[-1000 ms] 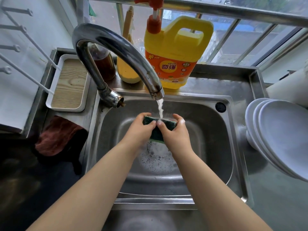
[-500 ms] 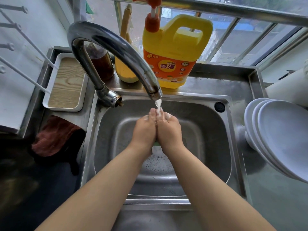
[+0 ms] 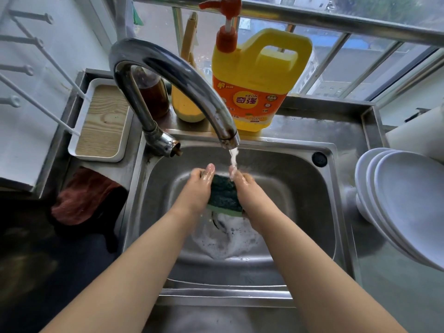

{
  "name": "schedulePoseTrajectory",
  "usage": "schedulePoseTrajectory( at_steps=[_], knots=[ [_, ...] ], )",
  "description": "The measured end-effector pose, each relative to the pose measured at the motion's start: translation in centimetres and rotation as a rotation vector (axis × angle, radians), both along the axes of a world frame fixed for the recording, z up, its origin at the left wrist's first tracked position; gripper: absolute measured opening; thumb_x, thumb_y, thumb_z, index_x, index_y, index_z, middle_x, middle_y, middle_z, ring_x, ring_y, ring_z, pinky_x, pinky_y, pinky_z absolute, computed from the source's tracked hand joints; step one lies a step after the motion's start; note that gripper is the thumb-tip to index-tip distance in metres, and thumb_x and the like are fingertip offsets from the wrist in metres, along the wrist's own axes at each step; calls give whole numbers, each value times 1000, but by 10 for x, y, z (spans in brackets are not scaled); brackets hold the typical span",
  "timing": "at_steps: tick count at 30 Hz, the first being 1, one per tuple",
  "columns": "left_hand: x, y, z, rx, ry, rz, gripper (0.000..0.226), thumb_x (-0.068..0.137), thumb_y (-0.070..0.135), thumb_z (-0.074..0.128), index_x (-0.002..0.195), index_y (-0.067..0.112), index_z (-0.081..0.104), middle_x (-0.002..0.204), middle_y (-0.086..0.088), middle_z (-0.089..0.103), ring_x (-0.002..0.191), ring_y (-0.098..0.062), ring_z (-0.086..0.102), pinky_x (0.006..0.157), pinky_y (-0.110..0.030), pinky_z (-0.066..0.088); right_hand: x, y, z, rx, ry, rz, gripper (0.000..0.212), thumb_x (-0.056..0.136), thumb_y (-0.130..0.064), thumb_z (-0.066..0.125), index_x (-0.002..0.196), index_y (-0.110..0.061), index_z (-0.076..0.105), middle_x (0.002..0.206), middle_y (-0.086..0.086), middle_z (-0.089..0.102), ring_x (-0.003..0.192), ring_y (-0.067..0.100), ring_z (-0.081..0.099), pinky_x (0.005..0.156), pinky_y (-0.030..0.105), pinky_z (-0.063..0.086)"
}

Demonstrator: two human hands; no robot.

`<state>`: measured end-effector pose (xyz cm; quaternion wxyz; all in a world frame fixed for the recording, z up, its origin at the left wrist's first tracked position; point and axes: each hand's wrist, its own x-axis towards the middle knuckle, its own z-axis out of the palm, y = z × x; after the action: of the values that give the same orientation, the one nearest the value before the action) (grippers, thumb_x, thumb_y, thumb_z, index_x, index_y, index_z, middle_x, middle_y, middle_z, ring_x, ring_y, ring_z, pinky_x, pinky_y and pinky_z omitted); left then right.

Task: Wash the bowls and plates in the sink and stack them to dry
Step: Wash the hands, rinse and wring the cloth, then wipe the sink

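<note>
A dark green sponge [image 3: 224, 197] with a lighter green underside is held flat between my left hand [image 3: 198, 188] and my right hand [image 3: 248, 191], over the middle of the steel sink [image 3: 310, 195]. Water runs from the curved tap [image 3: 168, 75] onto my right fingertips and the sponge's far edge. White foam [image 3: 228, 239] lies around the drain below. A stack of white plates [image 3: 403, 203] leans on the counter right of the sink. No dish is in the basin.
A yellow detergent jug [image 3: 259, 82] with a red pump stands behind the sink, next to a brown bottle [image 3: 153, 92] and a yellow item. A white tray with a wood insert [image 3: 101, 121] and a reddish cloth [image 3: 81, 198] sit at the left.
Half a second ago my palms were pressed together over the sponge under the stream. Now they have parted and the sponge shows flat between them. More foam lies in the basin.
</note>
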<state>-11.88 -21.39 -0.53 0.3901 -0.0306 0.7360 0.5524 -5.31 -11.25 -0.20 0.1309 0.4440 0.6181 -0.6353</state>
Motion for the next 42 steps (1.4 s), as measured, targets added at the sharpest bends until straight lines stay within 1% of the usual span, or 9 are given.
schedulePoseTrajectory(
  at_steps=[4,10,19,25,29,31,34,37,42],
  knots=[
    [-3,-10,-4,-18,-102,-13,43,88,32,64,126,15,51,112,-8,64,100,-22,64,90,-41,53,14,-1,-12,50,124,-125,53,79,-32,76,124,-24,50,114,3,64,101,20,65,91,43,54],
    [4,-13,3,135,-244,-10,25,94,13,57,119,8,58,112,-10,67,104,-24,64,85,-33,55,27,13,-1,93,294,-212,35,80,-12,76,110,-20,59,104,4,69,98,19,66,91,39,54],
    [20,0,17,224,-150,-34,19,88,5,64,102,18,61,102,-4,69,97,-19,67,86,-31,54,57,28,4,95,266,-176,32,86,-20,70,114,-22,57,112,8,66,105,21,64,95,44,52],
    [22,-10,19,212,-138,48,12,96,8,53,102,18,57,99,-6,67,91,-20,67,84,-40,55,40,1,6,77,238,-122,84,74,-48,74,141,-47,24,127,-6,49,114,16,56,98,42,49],
    [16,-20,21,106,-186,54,23,99,3,40,95,15,60,96,-11,66,87,-23,63,75,-36,52,20,-14,12,177,149,-66,29,86,-34,66,111,-29,51,106,-1,62,96,15,63,86,37,55],
    [12,-23,21,21,-187,74,25,96,2,39,85,13,58,89,-14,63,79,-23,59,68,-33,46,13,-17,13,264,98,27,25,90,-29,62,112,-26,49,102,-1,62,90,14,61,79,32,54],
    [13,-21,23,-11,-221,131,16,97,16,39,96,13,55,94,-14,60,81,-23,56,69,-33,45,5,-29,13,207,77,5,26,92,-29,52,116,-29,44,104,1,59,89,16,60,80,37,55],
    [19,-16,26,13,-252,155,39,99,47,35,122,19,48,114,-12,59,98,-26,60,74,-37,51,-1,-40,14,209,133,-90,20,89,-43,54,98,-25,52,102,5,63,93,21,60,89,45,52],
    [25,-5,34,126,-287,178,59,95,64,26,106,27,71,108,-3,71,102,-21,65,93,-45,51,-4,-51,18,223,193,-200,36,84,-60,56,81,-24,58,87,-2,68,85,14,64,84,40,53]
  ],
)
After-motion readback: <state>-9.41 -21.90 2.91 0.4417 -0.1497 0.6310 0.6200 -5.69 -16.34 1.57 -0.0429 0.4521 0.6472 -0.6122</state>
